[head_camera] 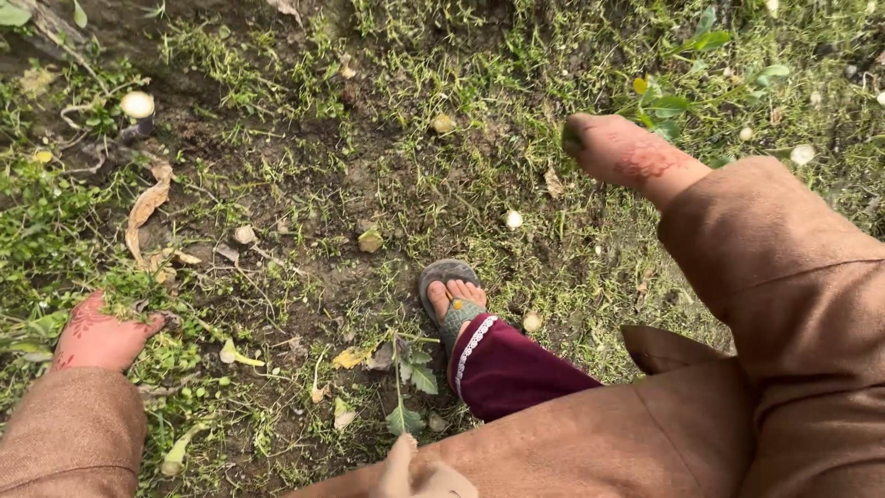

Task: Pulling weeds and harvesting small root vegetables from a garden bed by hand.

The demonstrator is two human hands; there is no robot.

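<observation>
Left hand closes around a grass tuft rooted in the damp soil, its fingers buried in the blades, while the raised right hand pinches a small green sprig clear of the ground.

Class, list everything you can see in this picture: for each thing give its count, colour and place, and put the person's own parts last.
Ground: one, brown soil with patchy green grass, whole view.
Dry leaf: one, tan, left of centre.
Cut stem: one, pale end, upper left.
Leafy sprig: one, green, bottom centre.
Sandal: one, grey, centre, on the foot.
Trouser leg: one, maroon with white trim, lower centre.
Left hand: one, henna-marked, in a grass tuft at left.
Right hand: one, henna-marked, raised at upper right, grip unclear.
</observation>
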